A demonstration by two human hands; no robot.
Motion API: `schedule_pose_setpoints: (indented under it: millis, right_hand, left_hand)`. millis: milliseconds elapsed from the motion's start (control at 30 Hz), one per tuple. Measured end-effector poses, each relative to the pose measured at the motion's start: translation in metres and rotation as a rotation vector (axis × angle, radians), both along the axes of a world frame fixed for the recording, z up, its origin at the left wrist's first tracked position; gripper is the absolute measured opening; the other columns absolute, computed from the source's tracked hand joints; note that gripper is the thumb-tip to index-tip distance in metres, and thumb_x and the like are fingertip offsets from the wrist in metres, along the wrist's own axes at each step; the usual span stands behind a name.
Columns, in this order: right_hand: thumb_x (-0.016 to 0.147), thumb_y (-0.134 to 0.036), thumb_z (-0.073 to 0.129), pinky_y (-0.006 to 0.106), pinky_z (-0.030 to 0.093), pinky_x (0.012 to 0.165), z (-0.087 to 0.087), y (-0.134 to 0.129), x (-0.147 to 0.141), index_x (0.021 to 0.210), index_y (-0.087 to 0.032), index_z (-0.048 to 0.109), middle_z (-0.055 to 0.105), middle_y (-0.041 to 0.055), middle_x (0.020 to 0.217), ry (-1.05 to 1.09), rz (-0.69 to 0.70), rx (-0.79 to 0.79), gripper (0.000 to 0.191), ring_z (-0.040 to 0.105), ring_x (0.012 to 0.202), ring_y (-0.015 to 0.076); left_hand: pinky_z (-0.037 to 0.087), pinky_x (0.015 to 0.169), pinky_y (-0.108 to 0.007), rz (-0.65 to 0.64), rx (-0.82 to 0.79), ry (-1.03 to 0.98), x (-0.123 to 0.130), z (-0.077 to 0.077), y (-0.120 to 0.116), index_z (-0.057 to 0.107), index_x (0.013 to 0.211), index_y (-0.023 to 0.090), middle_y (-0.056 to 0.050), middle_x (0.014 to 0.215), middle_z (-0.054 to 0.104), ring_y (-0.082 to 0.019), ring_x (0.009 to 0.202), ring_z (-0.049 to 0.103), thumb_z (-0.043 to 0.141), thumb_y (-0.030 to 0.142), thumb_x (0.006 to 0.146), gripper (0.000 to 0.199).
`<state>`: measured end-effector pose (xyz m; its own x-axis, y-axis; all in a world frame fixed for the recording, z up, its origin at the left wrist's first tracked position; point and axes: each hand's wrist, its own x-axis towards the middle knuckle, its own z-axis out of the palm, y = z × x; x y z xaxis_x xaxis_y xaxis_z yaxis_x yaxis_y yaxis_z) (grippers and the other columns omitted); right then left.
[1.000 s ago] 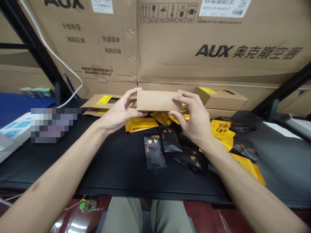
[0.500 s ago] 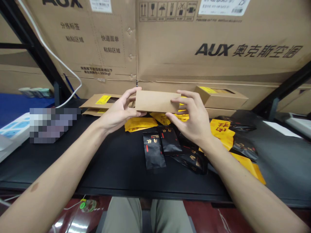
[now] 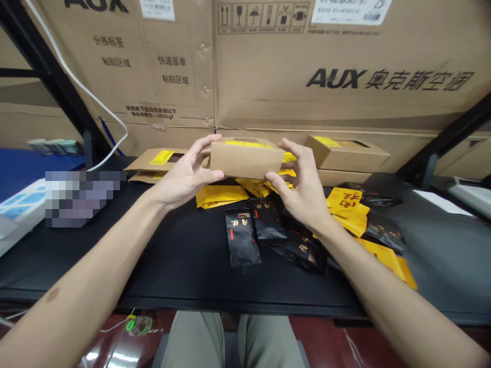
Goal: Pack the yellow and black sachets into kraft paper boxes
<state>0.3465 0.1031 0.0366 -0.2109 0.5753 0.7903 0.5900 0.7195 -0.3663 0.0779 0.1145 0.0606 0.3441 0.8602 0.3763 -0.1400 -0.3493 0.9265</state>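
Fingers (image 3: pixel 205 145) of the left hand (image 3: pixel 177 179) are pinching one end of a kraft window box (image 3: pixel 245 162), thumb low on its front face and index at the upper corner, while the right hand (image 3: pixel 307 191) is gripping the opposite end the same way, thumb along the lower edge. The box is sitting between the two hands over the rear part of the black tabletop (image 3: pixel 180 266), apparently raised, its plain side facing the wearer and a yellow label (image 3: pixel 249 145) showing on top. Judging by its squared shape, this box is already standing folded up; whether anything is lying inside, the view is not telling. Two more kraft boxes (image 3: pixel 349 156) are resting stacked at the rear right, looking finished in form, whereas the kraft cartons (image 3: pixel 143 159) at the rear left are lying lower and look not fully formed. Black pouches (image 3: pixel 243 239) and yellow pouches (image 3: pixel 222 195) are lying loose outside the boxes. For movement, the bare tabletop is offering room in front of and left of the pouches, running to its front edge (image 3: pixel 199 306); behind, a large AUX carton (image 3: pixel 264 97) is closing off the back, and pouches are crowding the space under the right forearm.
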Motion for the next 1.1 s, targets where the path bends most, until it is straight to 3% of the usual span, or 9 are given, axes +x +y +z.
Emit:
schedule_pose_setpoints:
  millis: [233,433,567,633,733,933,1100]
  right_hand:
    - [0.094,-0.054,0.068,0.040,0.066,0.091,-0.010,0.010,-0.002,0.151,-0.032,0.043,0.048,0.0131,0.155,0.077,0.063,-0.075,0.065,0.066,0.113,0.0229]
    - [0.091,-0.038,0.074,0.045,0.066,0.096,-0.006,0.000,-0.008,0.141,-0.029,0.052,0.052,0.0111,0.140,0.041,0.105,-0.032,0.055,0.064,0.118,0.0238]
    - [0.095,-0.025,0.066,0.048,0.063,0.105,-0.005,-0.005,-0.013,0.131,-0.029,0.057,0.048,0.0105,0.142,-0.002,0.200,-0.024,0.038,0.056,0.136,0.0245]
    - [0.096,-0.023,0.063,0.052,0.060,0.110,-0.003,-0.007,-0.015,0.125,-0.028,0.060,0.048,0.0104,0.145,-0.035,0.197,-0.011,0.029,0.052,0.142,0.0250]
    - [0.099,-0.023,0.060,0.053,0.059,0.110,0.001,-0.010,-0.014,0.121,-0.028,0.061,0.051,0.0097,0.150,-0.083,0.190,-0.029,0.023,0.052,0.144,0.0253]
    - [0.102,-0.031,0.057,0.055,0.052,0.116,0.005,-0.013,-0.009,0.129,-0.025,0.060,0.052,0.0119,0.159,-0.142,0.201,-0.045,0.027,0.052,0.148,0.0257]
    - [0.103,-0.040,0.057,0.056,0.046,0.121,0.007,-0.013,-0.007,0.131,-0.026,0.061,0.051,0.0113,0.162,-0.164,0.230,-0.080,0.032,0.050,0.150,0.0252]
  left_hand:
    - [0.044,0.121,-0.053,0.009,0.012,-0.026,0.001,-0.001,0.001,0.056,0.135,0.035,-0.004,0.146,0.059,-0.032,0.145,0.050,0.092,0.025,0.068,0.077]
    - [0.057,0.106,-0.052,0.076,-0.096,-0.153,0.008,0.004,-0.003,0.059,0.130,0.034,-0.003,0.153,0.059,-0.037,0.149,0.047,0.077,0.047,0.087,0.049]
    - [0.057,0.105,-0.055,0.132,-0.159,-0.196,0.011,0.003,-0.001,0.066,0.121,0.021,-0.013,0.134,0.073,-0.040,0.141,0.057,0.068,0.059,0.091,0.049]
    - [0.056,0.106,-0.054,0.144,-0.175,-0.177,0.011,0.002,-0.001,0.068,0.112,0.016,-0.016,0.123,0.077,-0.038,0.133,0.064,0.071,0.056,0.089,0.046]
    - [0.056,0.108,-0.052,0.165,-0.179,-0.130,0.010,0.002,-0.001,0.068,0.106,0.013,-0.017,0.116,0.079,-0.035,0.124,0.071,0.079,0.046,0.085,0.040]
    - [0.056,0.107,-0.050,0.258,-0.145,-0.180,0.007,0.003,0.001,0.065,0.112,0.017,-0.014,0.117,0.080,-0.034,0.124,0.071,0.078,0.059,0.083,0.052]
    - [0.055,0.107,-0.047,0.296,-0.073,-0.186,0.006,0.000,0.002,0.059,0.119,0.021,-0.011,0.127,0.074,-0.029,0.124,0.069,0.076,0.054,0.085,0.051]
